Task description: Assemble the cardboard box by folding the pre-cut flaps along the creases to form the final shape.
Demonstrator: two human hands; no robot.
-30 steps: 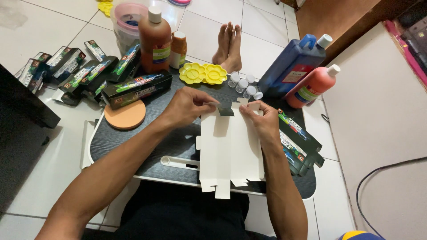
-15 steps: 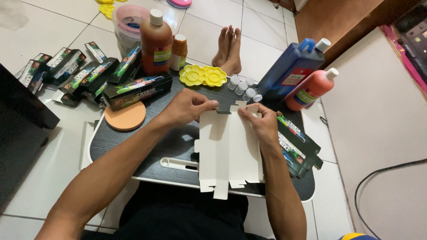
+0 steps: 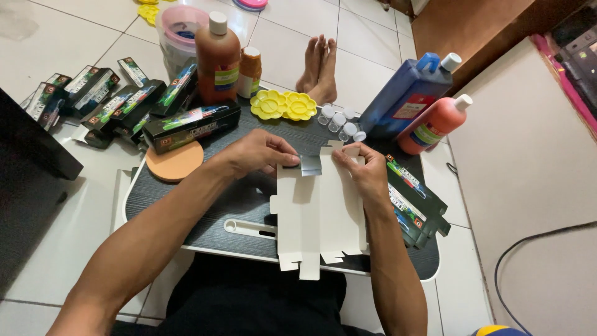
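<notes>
A flat, unfolded white cardboard box blank (image 3: 320, 218) lies on a dark lap table (image 3: 236, 205), plain side up. My left hand (image 3: 258, 152) pinches a small flap at the blank's top edge, folding it over so its dark printed side shows. My right hand (image 3: 360, 171) grips the top right flaps of the same blank. Several more flat printed blanks (image 3: 413, 199) lie under and beside my right wrist.
Several assembled dark boxes (image 3: 186, 124) are piled at the left, with an orange round sponge (image 3: 174, 163). Brown (image 3: 217, 59), blue (image 3: 407, 93) and orange-red (image 3: 435, 124) paint bottles, yellow flower palettes (image 3: 285, 104), small capped pots (image 3: 339, 121) and bare feet (image 3: 317, 68) sit beyond the table.
My hands have stayed at the blank's top edge. The left fingers have turned the small top flap over, and its dark face now shows more.
</notes>
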